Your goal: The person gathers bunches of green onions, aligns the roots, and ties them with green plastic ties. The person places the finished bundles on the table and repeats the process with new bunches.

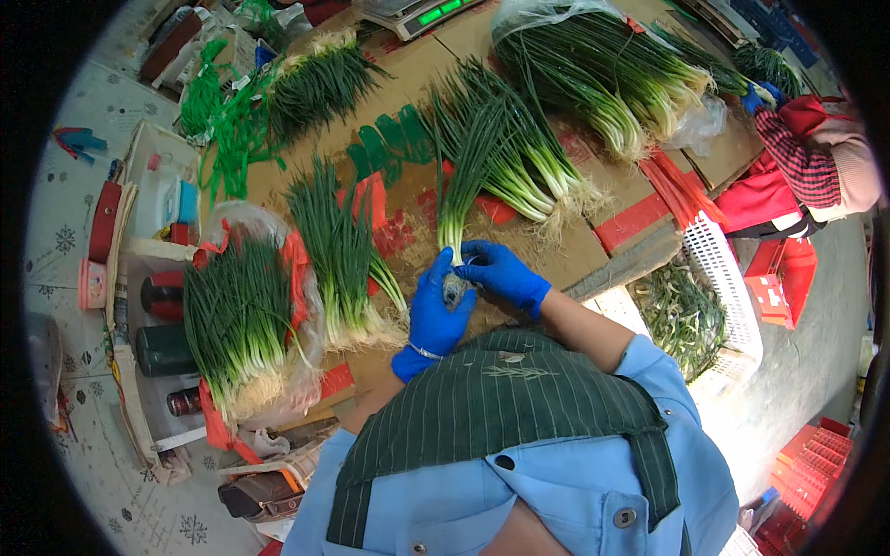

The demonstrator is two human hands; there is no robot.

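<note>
My left hand (pixel 441 306), in a blue glove, is closed around the root end of a small bunch of green onions (pixel 455 201). At the same white stems my right hand (pixel 504 267), gloved too, has its fingers bent against the bunch. Its leaves point away from me, over the cardboard-covered table (pixel 410 69). Just beyond to the right lies a larger pile of green onions (pixel 535 167). Another pile (pixel 341 278) lies left of my hands, and farther left a bundle (pixel 240 313) rests on clear plastic and red material.
A co-worker (pixel 799 160) handles green onions at the right. Near that person are a big heap (pixel 605 76) on plastic and a white basket (pixel 744 313) of trimmings. Green ties (pixel 240 132), a bundle (pixel 316 83) and a scale (pixel 417 17) occupy the far side.
</note>
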